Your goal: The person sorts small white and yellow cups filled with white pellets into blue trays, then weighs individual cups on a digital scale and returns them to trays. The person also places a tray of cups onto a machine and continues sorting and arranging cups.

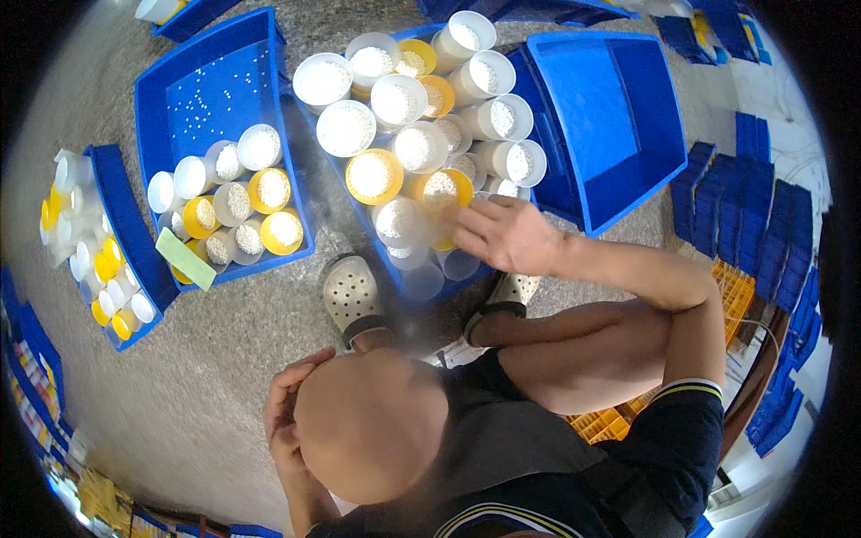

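Note:
My right hand (502,235) reaches forward, flat with fingers apart, and lies on white and yellow cups (399,148) filled with small white pellets. The cups are piled in a blue bin (387,260) straight ahead of me. Nothing is held in that hand. My left hand (285,414) rests low on the left against a rounded bare shape that looks like my bent knee (372,426); it holds nothing. My two pale perforated clogs (352,300) stand on the speckled floor just before the bin.
A blue bin (202,63) on the left has loose pellets and more filled cups at its near end, with a green card (185,259) on its edge. An empty blue bin (659,134) lies to the right. Small cups fill a bin (134,242) far left. Blue bins (771,224) and yellow crates (735,291) are stacked on the right.

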Motion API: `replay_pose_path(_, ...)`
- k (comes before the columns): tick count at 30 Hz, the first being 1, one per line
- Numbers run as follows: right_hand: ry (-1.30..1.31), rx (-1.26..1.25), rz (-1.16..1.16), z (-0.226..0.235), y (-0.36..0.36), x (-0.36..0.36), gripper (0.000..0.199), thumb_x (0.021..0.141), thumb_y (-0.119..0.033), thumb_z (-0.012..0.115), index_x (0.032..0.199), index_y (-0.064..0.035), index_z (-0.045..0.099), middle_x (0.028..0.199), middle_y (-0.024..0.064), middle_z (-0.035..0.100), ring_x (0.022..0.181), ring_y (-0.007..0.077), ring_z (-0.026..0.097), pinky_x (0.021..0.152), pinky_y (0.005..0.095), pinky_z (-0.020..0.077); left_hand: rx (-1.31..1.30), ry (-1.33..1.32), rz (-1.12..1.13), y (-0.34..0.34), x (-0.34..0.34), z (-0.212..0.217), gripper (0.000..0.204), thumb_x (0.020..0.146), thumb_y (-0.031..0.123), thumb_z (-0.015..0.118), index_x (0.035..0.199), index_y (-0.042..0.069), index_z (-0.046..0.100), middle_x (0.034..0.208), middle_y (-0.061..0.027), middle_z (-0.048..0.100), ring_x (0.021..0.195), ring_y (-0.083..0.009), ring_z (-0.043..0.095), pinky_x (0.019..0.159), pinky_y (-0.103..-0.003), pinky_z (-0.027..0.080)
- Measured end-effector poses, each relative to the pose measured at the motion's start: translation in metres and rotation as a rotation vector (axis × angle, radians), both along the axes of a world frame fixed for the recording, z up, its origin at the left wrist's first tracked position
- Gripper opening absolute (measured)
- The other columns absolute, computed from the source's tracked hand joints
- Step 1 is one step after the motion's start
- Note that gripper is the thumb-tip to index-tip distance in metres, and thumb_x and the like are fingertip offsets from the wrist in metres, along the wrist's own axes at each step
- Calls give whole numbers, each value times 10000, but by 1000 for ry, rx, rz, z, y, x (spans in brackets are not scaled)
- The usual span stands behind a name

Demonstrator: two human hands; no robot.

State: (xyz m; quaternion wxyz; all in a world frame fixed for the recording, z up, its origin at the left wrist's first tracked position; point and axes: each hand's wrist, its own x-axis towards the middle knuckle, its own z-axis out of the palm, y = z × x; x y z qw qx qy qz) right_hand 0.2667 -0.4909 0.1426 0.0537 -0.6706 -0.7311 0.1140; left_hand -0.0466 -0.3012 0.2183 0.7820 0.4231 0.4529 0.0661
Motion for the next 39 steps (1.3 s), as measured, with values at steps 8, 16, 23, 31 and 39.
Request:
replay_pose_path(8,-231,-151,173,-13,33,-28,464,847,-212,589,1275,-34,613,1295,65,604,1267,222,497,1010,381,395,-383,-350,-272,28,29,-38,635,992,491,382,1015,-82,656,1153,-309,637,1093,-380,640,997,-468,490)
replay_pose_path(16,-28,-3,193,13,31,-37,451,830,-166,598,1255,-20,630,1305,110,622,1216,244,572,965,404,442,-630,-927,-1634,-5,144,-93,366,996,352,556,1053,4,654,933,-46,643,921,-128,583,846,-287,459)
replay_pose_path(23,112,5,214,28,26,-43,429,821,-158,621,1229,-27,649,1275,107,647,1187,233,599,941,398,461,-618,-902,-1545,6,140,-102,321,961,318,630,1024,5,668,917,-44,678,888,-101,607,789,-282,482)
replay_pose_path(31,82,29,247,26,35,-36,409,833,-142,630,1227,-31,647,1267,89,651,1170,228,602,955,409,455,444,-186,-407,118,78,-127,180,952,211,693,1043,56,708,954,-23,700,901,-105,643,804,-276,527)
replay_pose_path(39,37,30,249,25,40,-35,404,822,-143,605,1208,-32,652,1255,85,643,1168,203,597,975,380,444,1883,413,-286,256,66,-192,321,909,88,631,1224,25,641,1220,-192,658,1243,-414,531,1005,-467,454)
